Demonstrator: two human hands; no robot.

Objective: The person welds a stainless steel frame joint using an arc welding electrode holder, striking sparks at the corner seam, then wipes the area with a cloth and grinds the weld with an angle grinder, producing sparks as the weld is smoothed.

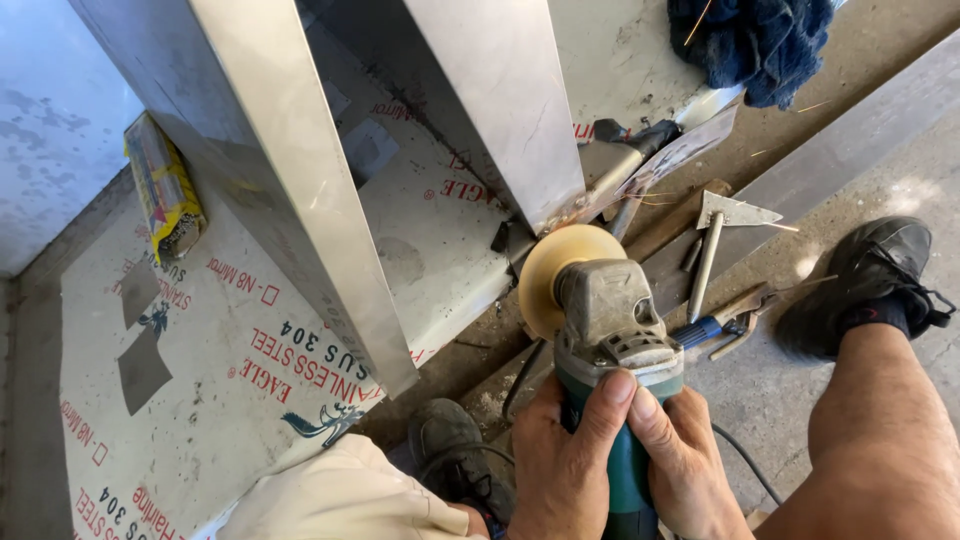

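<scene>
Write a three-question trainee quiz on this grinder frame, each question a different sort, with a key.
1. True or false: both hands, left hand and right hand, grip the angle grinder.
2. The yellow disc sits at the lower corner of: A) the steel panel B) the blue cloth C) the black shoe.
3. Fill in: the pliers lie on the ____ .

Key: 1 true; 2 A; 3 floor.

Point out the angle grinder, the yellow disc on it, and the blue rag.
angle grinder [612,318]: head view, on its grey gear housing.
yellow disc [558,258]: head view, on the disc's face.
blue rag [752,40]: head view, middle of the cloth.
</scene>
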